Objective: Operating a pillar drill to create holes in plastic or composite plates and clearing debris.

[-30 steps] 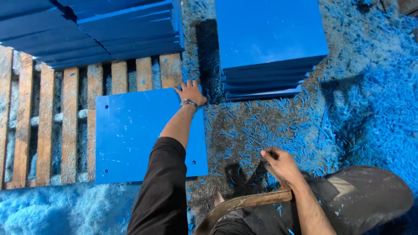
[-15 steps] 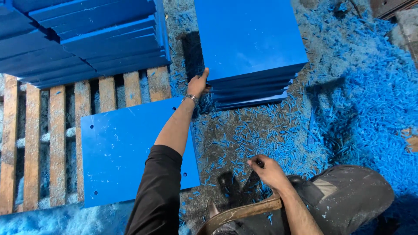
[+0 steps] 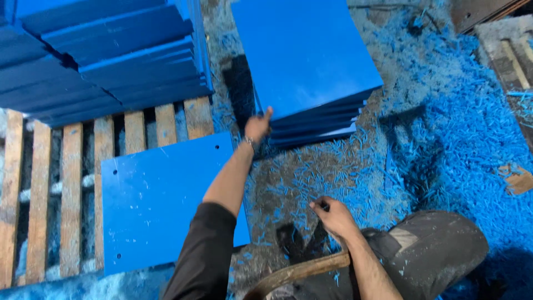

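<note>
My left hand [image 3: 259,126] reaches out to the near left corner of a stack of blue square panels [image 3: 305,55] on the floor, thumb up against the stack's edge. A single blue panel with small corner holes [image 3: 161,200] lies flat on a wooden pallet [image 3: 61,178], under my left arm. My right hand [image 3: 332,215] hovers low near my knee, fingers pinched together on something small and dark that I cannot make out.
A larger pile of blue panels [image 3: 105,50] fills the far end of the pallet. Blue plastic shavings [image 3: 461,128] cover the floor on the right. A curved wooden handle [image 3: 300,272] lies by my dark trouser leg [image 3: 427,255].
My left hand has left the single panel's far corner on the pallet and moved forward and right to the edge of the floor stack. The right hand stayed near my knee.
</note>
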